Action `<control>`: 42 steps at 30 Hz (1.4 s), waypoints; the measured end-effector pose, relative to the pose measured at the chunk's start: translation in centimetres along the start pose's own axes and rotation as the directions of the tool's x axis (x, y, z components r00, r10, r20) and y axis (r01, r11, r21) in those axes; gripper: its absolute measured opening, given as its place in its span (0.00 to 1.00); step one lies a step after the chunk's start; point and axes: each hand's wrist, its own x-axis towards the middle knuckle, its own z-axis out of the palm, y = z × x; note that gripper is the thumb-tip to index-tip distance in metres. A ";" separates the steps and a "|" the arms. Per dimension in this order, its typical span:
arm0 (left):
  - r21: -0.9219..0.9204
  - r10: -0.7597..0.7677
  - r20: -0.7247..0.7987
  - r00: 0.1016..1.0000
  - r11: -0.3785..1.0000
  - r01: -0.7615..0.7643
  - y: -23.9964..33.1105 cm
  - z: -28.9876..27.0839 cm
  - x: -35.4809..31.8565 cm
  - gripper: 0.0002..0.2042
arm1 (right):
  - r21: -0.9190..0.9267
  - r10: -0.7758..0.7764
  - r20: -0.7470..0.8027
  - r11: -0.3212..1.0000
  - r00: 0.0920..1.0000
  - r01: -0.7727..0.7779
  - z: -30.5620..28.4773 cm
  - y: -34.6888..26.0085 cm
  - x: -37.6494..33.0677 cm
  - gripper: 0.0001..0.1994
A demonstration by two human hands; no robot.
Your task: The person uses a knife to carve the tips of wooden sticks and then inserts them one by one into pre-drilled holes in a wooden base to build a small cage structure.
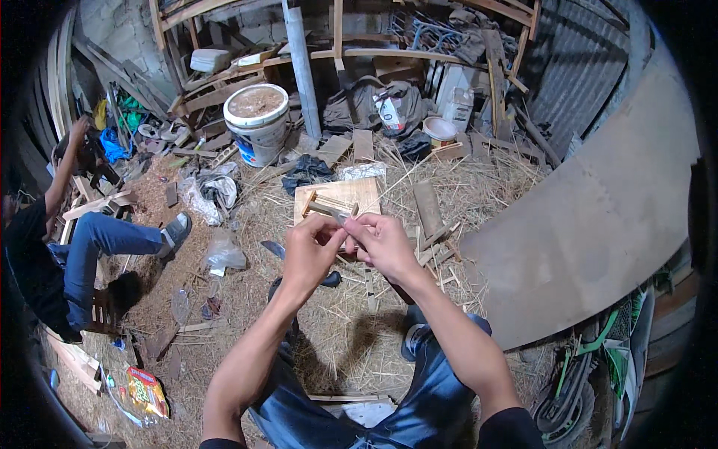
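Co-worker (52,247) in jeans sat at the floor's left edge; white bucket (256,123) stood toward the far edge. Left hand (310,251) fingers pressed together, pinching a thin straw strip (345,218). Right hand (383,243) pinched the same strip, touching the left. Both hovered over a wooden board (340,196) on the straw-covered floor (247,299). Curved plywood sheet (598,217) lay right.

Both hands are meeting above the straw-covered floor (351,337): the left hand (310,251) and the right hand (383,243) are pinching a thin bamboo strip (345,218) between their fingertips. Just beyond them a small wooden board (359,193) is lying flat on the straw. A white bucket (258,123) is standing farther back, and another person in jeans (90,239) is sitting at the floor's left edge.
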 end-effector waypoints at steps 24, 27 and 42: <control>0.401 0.549 0.089 0.831 0.744 -0.535 1.2 -0.7 -1.1 0.06 | 0.030 -0.069 -0.201 0.997 0.977 0.076 -5.6 -2.7 0.0 0.11; 0.391 0.554 0.096 0.827 0.743 -0.543 1.2 -0.5 -0.9 0.06 | -0.005 -0.062 -0.241 0.998 0.968 0.063 -5.9 -2.6 0.2 0.11; 0.446 0.532 0.051 0.845 0.745 -0.496 -0.3 -1.9 -1.1 0.06 | -0.058 -0.139 -0.406 0.990 0.903 0.126 -5.0 -1.2 1.4 0.09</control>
